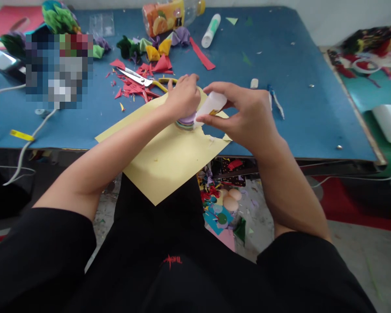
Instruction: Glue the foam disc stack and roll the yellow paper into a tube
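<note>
My right hand (pixel 252 115) grips a small white squeeze bottle (pixel 213 104) between thumb and fingers, tilted with its lower end down to the left. That end meets the edge of a round, purple-topped thing (pixel 187 120) with a layered greenish rim. Over this round thing my left hand (pixel 186 96) is closed, its fingers curled and hiding most of it. Both lie on a sheet of yellow paper (pixel 163 161), which has a ragged cut-out on its right side and overhangs the table edge. Scissors (pixel 137 78) with yellow handles lie just beyond my left hand.
Red paper scraps (pixel 133 89) surround the scissors on the blue table (pixel 299 117). Further back are folded coloured paper pieces (pixel 159 48), an orange-labelled bottle (pixel 166 17) and a white-and-green tube (pixel 211 30). A white cable (pixel 35 128) crosses the left side.
</note>
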The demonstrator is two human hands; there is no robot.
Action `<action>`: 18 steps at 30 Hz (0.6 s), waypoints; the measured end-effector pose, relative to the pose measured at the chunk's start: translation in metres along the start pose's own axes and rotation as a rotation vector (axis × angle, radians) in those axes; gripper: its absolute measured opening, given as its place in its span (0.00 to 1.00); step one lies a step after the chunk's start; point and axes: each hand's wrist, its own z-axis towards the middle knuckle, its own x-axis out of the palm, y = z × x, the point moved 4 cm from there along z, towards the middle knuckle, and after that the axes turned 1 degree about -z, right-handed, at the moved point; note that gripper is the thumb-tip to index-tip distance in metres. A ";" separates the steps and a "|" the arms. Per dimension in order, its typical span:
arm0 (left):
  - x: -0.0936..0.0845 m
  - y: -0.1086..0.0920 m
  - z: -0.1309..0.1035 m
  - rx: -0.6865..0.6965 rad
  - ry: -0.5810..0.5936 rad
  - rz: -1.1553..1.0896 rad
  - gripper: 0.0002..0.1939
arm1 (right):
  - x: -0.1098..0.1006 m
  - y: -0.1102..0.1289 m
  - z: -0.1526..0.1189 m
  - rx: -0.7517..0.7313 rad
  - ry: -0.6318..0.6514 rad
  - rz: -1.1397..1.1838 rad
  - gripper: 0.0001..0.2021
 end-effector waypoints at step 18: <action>-0.032 -0.029 -0.017 -0.320 -0.096 -0.143 0.22 | -0.006 -0.002 -0.001 0.011 0.025 -0.087 0.18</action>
